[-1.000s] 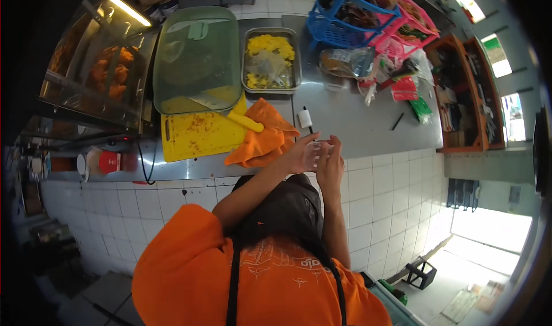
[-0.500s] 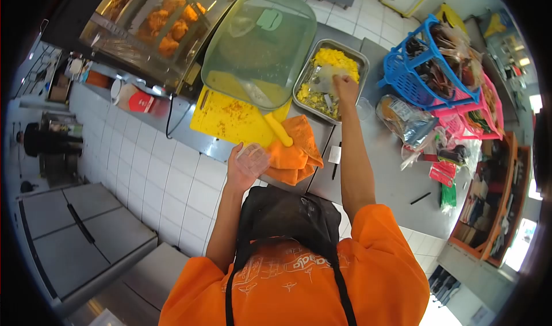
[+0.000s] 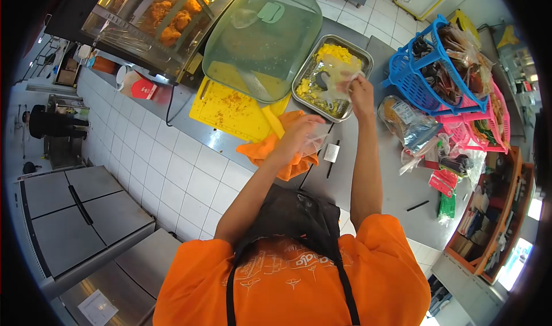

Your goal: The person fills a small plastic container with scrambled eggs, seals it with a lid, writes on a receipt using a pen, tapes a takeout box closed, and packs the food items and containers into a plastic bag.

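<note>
Hands (image 3: 361, 98) holding container (image 3: 315, 142), bag (image 3: 339, 85), shirt (image 3: 287, 300) lettered "aja"

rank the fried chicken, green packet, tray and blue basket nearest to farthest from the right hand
1. tray, right under the right hand
2. blue basket, just to its right
3. green packet, right side, closer to the body
4. fried chicken, far left, behind glass
</note>
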Available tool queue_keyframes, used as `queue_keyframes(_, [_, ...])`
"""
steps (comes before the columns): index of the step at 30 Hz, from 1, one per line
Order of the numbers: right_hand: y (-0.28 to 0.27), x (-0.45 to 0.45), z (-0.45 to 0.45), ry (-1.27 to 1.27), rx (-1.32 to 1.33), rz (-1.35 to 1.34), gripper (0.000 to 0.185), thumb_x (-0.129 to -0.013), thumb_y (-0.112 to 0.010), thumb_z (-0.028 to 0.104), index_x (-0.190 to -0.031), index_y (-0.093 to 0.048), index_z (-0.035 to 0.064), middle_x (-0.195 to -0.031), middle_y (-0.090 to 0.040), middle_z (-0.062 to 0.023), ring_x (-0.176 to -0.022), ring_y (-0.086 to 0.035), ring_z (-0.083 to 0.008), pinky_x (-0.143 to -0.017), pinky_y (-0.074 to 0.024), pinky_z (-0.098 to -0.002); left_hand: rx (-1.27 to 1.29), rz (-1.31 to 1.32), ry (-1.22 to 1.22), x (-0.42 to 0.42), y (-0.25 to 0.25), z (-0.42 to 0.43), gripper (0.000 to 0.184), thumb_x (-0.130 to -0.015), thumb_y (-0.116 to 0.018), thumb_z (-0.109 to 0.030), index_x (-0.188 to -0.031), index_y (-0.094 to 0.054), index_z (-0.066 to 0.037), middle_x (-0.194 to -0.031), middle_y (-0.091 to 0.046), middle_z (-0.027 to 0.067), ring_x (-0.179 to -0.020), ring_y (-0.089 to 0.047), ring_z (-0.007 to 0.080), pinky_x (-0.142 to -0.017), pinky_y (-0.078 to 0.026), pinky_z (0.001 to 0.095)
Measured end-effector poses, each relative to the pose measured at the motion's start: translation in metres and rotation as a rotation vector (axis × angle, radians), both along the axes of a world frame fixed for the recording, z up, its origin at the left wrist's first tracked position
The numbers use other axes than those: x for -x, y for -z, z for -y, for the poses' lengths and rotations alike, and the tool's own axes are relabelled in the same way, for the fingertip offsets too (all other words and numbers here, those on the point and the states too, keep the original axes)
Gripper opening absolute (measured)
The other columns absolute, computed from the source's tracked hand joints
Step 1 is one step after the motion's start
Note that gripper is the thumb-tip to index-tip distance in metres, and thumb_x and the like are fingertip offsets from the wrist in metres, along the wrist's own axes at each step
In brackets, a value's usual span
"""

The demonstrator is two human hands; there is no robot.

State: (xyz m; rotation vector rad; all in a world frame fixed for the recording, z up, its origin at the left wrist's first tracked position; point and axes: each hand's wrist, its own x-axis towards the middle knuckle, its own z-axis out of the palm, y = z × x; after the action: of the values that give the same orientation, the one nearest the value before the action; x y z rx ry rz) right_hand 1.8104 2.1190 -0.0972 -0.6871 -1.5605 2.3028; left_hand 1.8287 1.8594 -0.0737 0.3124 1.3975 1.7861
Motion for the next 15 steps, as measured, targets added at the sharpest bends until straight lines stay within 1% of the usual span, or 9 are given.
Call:
queue_keyframes(1, [-0.006, -0.003, 0.006, -0.011, 0.015, 0.042, 0.021, -0.094, -0.053, 0.008, -0.104, -0.070, -0.0011, -0.109, -0.071, -0.0065, -0.091, -0.061, -0.0127, -0.085, -0.0471, -0.0263, 0.047, -0.192, 0.039, 0.000, -0.006, -0.011, 0.039, -0.098, -0.052, -0.028, -0.130, -0.058, -0.006, -0.137, -0.052, 0.0124, -0.122, -0.054, 0.0244, -0.094, -0.050, 0.0339])
queue_keyframes(3, [-0.008, -0.006, 0.013, -0.022, -0.191, 0.019, 0.023, -0.094, -0.054, 0.007, -0.109, -0.070, -0.0019, -0.108, -0.070, -0.0060, -0.091, -0.061, -0.0129, -0.086, -0.0476, -0.0271, 0.131, -0.521, 0.071, 0.000, -0.024, -0.034, 0.045, -0.096, -0.053, -0.025, -0.135, -0.054, -0.004, -0.143, -0.047, 0.0153, -0.128, -0.050, 0.0268, -0.099, -0.047, 0.0356])
queue_keyframes(4, [-0.011, -0.006, 0.019, -0.028, -0.292, 0.004, 0.025, -0.094, -0.055, 0.006, -0.112, -0.069, -0.0023, -0.108, -0.070, -0.0058, -0.091, -0.062, -0.0131, -0.087, -0.0479, -0.0275, 0.149, -0.567, 0.067, 0.002, -0.029, -0.044, 0.048, -0.095, -0.053, -0.024, -0.137, -0.052, -0.003, -0.146, -0.044, 0.0167, -0.131, -0.047, 0.0275, -0.101, -0.045, 0.0364])
queue_keyframes(5, [-0.016, -0.009, 0.023, -0.059, -0.297, 0.015, 0.028, -0.097, -0.054, 0.009, -0.118, -0.069, -0.0021, -0.114, -0.068, -0.0060, -0.093, -0.062, -0.0146, -0.088, -0.0481, -0.0271, 0.167, -0.614, 0.063, 0.004, -0.035, -0.054, 0.051, -0.094, -0.054, -0.022, -0.140, -0.050, -0.002, -0.148, -0.042, 0.0180, -0.133, -0.045, 0.0282, -0.103, -0.044, 0.0372])
queue_keyframes(7, [-0.020, -0.016, 0.022, -0.188, -0.276, -0.039, 0.029, -0.098, -0.053, 0.010, -0.119, -0.069, -0.0012, -0.118, -0.066, -0.0074, -0.097, -0.062, -0.0152, -0.089, -0.0481, -0.0278, 0.165, -0.523, 0.034, 0.012, -0.038, -0.071, 0.056, -0.092, -0.054, -0.019, -0.144, -0.046, -0.001, -0.152, -0.037, 0.0202, -0.138, -0.040, 0.0289, -0.107, -0.040, 0.0387])
queue_keyframes(8, [-0.022, -0.019, 0.021, -0.249, -0.266, -0.063, 0.029, -0.098, -0.052, 0.010, -0.119, -0.069, -0.0008, -0.119, -0.065, -0.0081, -0.099, -0.062, -0.0154, -0.089, -0.0481, -0.0281, 0.150, -0.496, 0.055, 0.019, -0.038, -0.076, 0.057, -0.092, -0.054, -0.019, -0.144, -0.046, 0.000, -0.152, -0.036, 0.0199, -0.138, -0.040, 0.0290, -0.108, -0.039, 0.0378])
queue_keyframes(11, [-0.030, -0.024, 0.019, -0.362, -0.123, -0.062, 0.036, -0.103, -0.049, 0.021, -0.130, -0.060, -0.0007, -0.125, -0.062, -0.0140, -0.112, -0.060, -0.0224, -0.094, -0.0495, -0.0368, 0.095, -0.445, 0.120, 0.028, -0.028, -0.087, 0.057, -0.092, -0.054, -0.017, -0.145, -0.044, 0.002, -0.151, -0.036, 0.0190, -0.138, -0.040, 0.0291, -0.110, -0.037, 0.0357])
queue_keyframes(14, [-0.020, -0.023, 0.014, -0.152, 0.367, 0.042, 0.049, -0.108, -0.042, 0.037, -0.141, -0.044, 0.0015, -0.130, -0.057, -0.0196, -0.121, -0.057, -0.0345, -0.099, -0.0491, -0.0497, 0.053, -0.459, 0.166, 0.019, -0.019, -0.089, 0.058, -0.092, -0.054, -0.018, -0.144, -0.044, 0.004, -0.148, -0.038, 0.0182, -0.138, -0.039, 0.0287, -0.111, -0.036, 0.0351])
queue_keyframes(15, [-0.013, -0.024, 0.013, -0.129, 0.461, 0.013, 0.053, -0.107, -0.039, 0.042, -0.142, -0.040, 0.0021, -0.133, -0.054, -0.0214, -0.122, -0.055, -0.0397, -0.100, -0.0479, -0.0542, 0.056, -0.460, 0.170, 0.013, -0.021, -0.087, 0.058, -0.092, -0.054, -0.018, -0.144, -0.044, 0.005, -0.147, -0.039, 0.0178, -0.138, -0.039, 0.0282, -0.111, -0.036, 0.0351])
